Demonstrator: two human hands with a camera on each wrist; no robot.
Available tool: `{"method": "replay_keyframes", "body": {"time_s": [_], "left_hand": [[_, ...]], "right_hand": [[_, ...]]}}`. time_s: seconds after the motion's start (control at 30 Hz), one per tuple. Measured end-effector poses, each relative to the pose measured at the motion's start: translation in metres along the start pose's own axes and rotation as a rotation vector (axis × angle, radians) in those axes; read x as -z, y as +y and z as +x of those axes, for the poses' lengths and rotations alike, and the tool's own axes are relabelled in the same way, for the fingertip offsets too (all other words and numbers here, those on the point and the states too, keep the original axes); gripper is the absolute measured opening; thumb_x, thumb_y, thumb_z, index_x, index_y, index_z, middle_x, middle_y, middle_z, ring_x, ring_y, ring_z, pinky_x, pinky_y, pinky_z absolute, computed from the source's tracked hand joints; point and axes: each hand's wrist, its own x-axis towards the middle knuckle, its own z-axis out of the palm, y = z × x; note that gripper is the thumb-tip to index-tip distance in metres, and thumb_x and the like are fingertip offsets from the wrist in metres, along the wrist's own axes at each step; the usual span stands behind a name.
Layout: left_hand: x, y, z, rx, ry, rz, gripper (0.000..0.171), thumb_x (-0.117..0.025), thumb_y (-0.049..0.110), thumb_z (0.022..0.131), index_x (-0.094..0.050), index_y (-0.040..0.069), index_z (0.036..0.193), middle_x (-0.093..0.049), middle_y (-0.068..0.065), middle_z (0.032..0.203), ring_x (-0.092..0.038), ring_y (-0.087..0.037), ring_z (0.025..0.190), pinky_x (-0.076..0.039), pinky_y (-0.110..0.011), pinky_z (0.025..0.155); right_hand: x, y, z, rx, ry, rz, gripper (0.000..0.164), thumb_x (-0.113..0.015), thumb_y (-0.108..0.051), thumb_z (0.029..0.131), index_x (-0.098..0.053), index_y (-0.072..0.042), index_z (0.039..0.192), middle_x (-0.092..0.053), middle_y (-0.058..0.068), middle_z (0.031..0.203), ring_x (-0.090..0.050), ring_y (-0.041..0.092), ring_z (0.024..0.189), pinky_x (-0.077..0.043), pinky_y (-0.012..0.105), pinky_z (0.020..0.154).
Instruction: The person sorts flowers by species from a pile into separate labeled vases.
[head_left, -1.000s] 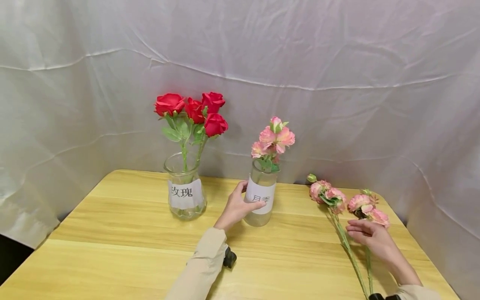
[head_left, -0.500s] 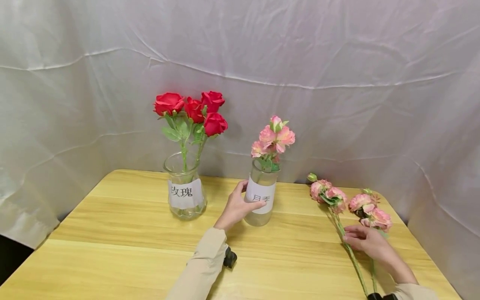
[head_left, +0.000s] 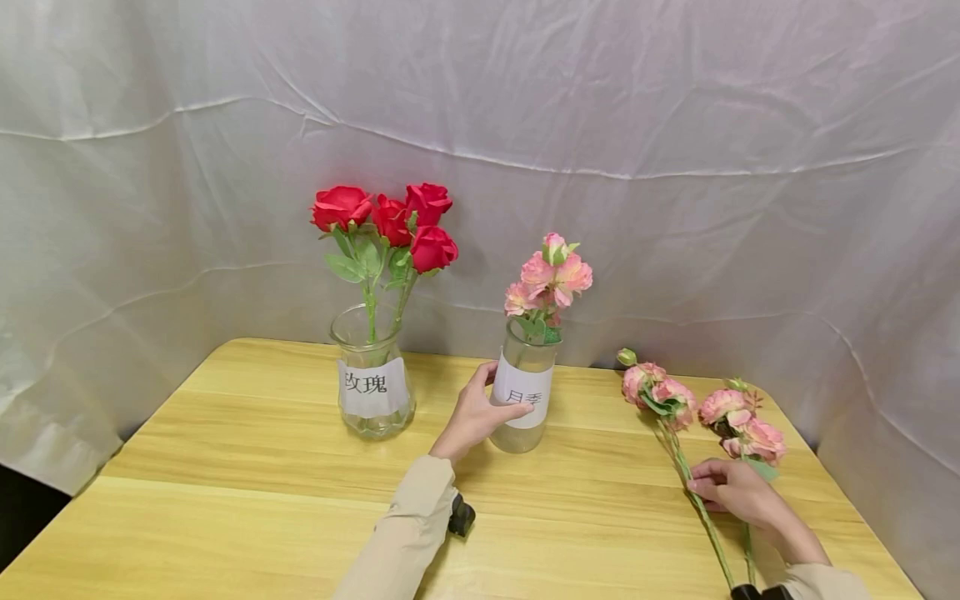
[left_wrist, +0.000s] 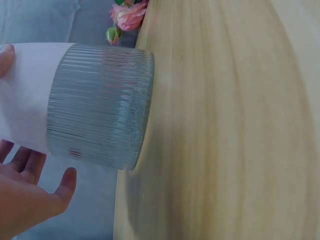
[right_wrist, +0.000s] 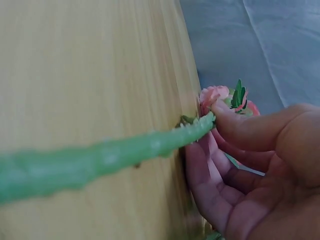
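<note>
My left hand (head_left: 474, 421) grips a ribbed glass vase (left_wrist: 100, 105) around its white paper label, thumb across the front. Pink artificial flowers (head_left: 557, 279) stand upright in this vase. On the right of the table, my right hand (head_left: 742, 493) pinches the green stem (right_wrist: 110, 157) of a pink flower (head_left: 672, 402) between thumb and fingers, partway down from the blooms. A second pink flower (head_left: 759, 439) lies just to its right, and the right hand covers part of its stem.
Left of the held vase stands another glass vase (head_left: 382, 421), labelled in Chinese characters, with several red roses (head_left: 432, 248) in it. Behind the wooden table (head_left: 247, 500) hangs a grey-white cloth (head_left: 480, 92).
My right hand has moved slightly left and down from beside the right pink flower, and its fingers have closed on the left flower's stem. The left hand has kept its hold on the vase.
</note>
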Motion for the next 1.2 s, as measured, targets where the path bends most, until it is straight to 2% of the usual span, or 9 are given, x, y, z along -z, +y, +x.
{"method": "replay_keyframes", "body": {"time_s": [0.17,0.33,0.57,0.77,0.9,1.07,1.2], "left_hand": [[0.0,0.001,0.0,-0.002,0.001,-0.015,0.075,-0.083,0.023,0.075,-0.044,0.007,0.137,-0.051,-0.011,0.131,-0.044,-0.028,0.124,-0.031,-0.051,0.106],[0.0,0.001,-0.001,-0.006,-0.001,-0.013,0.075,-0.083,0.023,0.075,-0.044,0.007,0.137,-0.051,-0.011,0.131,-0.044,-0.028,0.124,-0.031,-0.052,0.106],[0.0,0.0,-0.001,0.002,0.001,-0.009,0.075,-0.083,0.024,0.075,-0.044,0.007,0.137,-0.051,-0.011,0.132,-0.044,-0.028,0.124,-0.031,-0.051,0.105],[0.0,-0.002,-0.002,0.013,-0.01,-0.014,0.075,-0.083,0.025,0.075,-0.044,0.008,0.137,-0.051,-0.01,0.132,-0.045,-0.028,0.123,-0.033,-0.049,0.104],[-0.001,-0.003,-0.002,0.013,-0.012,-0.017,0.074,-0.083,0.025,0.075,-0.045,0.008,0.137,-0.051,-0.01,0.132,-0.045,-0.029,0.123,-0.032,-0.05,0.104],[0.0,-0.004,-0.001,0.005,-0.002,-0.022,0.075,-0.083,0.024,0.075,-0.045,0.007,0.137,-0.051,-0.011,0.132,-0.044,-0.029,0.124,-0.031,-0.052,0.105],[0.001,-0.003,0.0,-0.001,0.002,-0.021,0.075,-0.083,0.025,0.075,-0.045,0.007,0.137,-0.051,-0.011,0.132,-0.044,-0.03,0.124,-0.031,-0.053,0.105]], "right_hand": [[-0.001,-0.002,0.0,-0.028,0.017,0.006,0.025,-0.058,-0.003,0.094,-0.057,0.017,0.108,-0.063,0.005,0.089,-0.062,0.016,0.081,-0.055,0.033,0.071],[0.0,-0.001,0.0,-0.034,0.008,0.07,0.027,-0.058,-0.003,0.094,-0.056,0.019,0.109,-0.063,0.004,0.089,-0.062,0.013,0.081,-0.055,0.031,0.072],[0.003,0.001,-0.001,0.016,-0.116,0.203,0.036,-0.058,-0.009,0.096,-0.052,0.02,0.115,-0.063,0.005,0.096,-0.062,0.011,0.086,-0.054,0.031,0.076],[-0.001,0.004,-0.003,0.044,-0.185,0.337,0.03,-0.056,-0.006,0.095,-0.054,0.019,0.112,-0.064,0.003,0.097,-0.063,0.009,0.088,-0.053,0.028,0.079],[-0.005,0.004,-0.004,0.073,-0.218,0.455,0.019,-0.054,-0.004,0.096,-0.059,0.011,0.107,-0.063,0.001,0.098,-0.063,0.008,0.09,-0.052,0.026,0.081],[-0.01,-0.004,-0.003,0.09,-0.162,0.578,0.011,-0.056,-0.003,0.096,-0.066,-0.004,0.099,-0.066,-0.002,0.094,-0.064,0.008,0.087,-0.053,0.025,0.079],[-0.011,-0.013,-0.003,0.14,-0.067,0.611,0.012,-0.056,-0.001,0.095,-0.067,-0.006,0.096,-0.066,-0.002,0.092,-0.064,0.008,0.086,-0.053,0.024,0.077]]}}
